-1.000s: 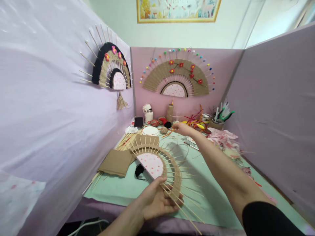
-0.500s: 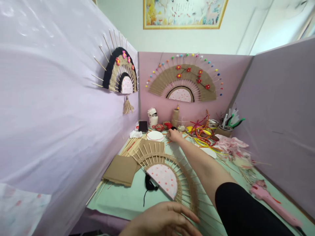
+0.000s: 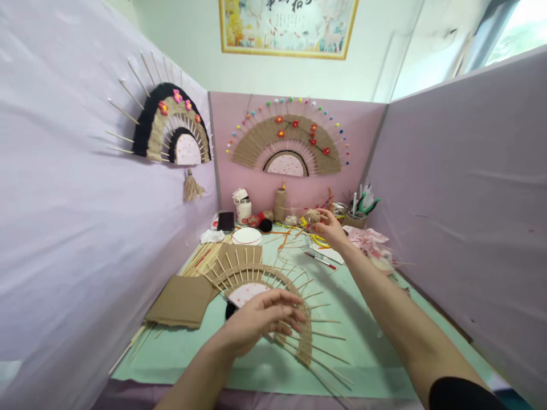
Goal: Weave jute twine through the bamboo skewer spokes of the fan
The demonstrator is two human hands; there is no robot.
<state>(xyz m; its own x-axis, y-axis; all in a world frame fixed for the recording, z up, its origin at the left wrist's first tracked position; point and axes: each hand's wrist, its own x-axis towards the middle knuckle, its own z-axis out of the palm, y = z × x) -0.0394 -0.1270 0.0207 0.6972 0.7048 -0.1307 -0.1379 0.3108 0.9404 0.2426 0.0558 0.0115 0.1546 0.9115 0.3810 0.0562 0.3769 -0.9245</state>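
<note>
My right hand (image 3: 332,229) is raised over the far side of the table, its fingers closed round a small ball of beige twine (image 3: 313,216). My left hand (image 3: 267,316) hovers over the half-round fan (image 3: 305,324), fingers loosely apart and holding nothing. That fan has bamboo sticks fanning out, woven twine bands and a pink-spotted white centre, partly covered by my left hand. Black yarn (image 3: 229,310) peeks out beside my left wrist. A red-and-clear pen (image 3: 320,261) lies below my right hand.
Brown cardboard (image 3: 179,302) and bamboo sticks (image 3: 199,257) lie at left. Along the back stand a white bottle (image 3: 243,210), a twine cone (image 3: 280,206), a black yarn ball (image 3: 265,225) and a tool holder (image 3: 355,220). Spotted cloth (image 3: 367,236) lies at right. Finished fans (image 3: 299,128) hang on the partitions.
My right hand has moved right along the back of the table and now holds the twine ball up. My left hand has come forward over the fan. The view has swung right.
</note>
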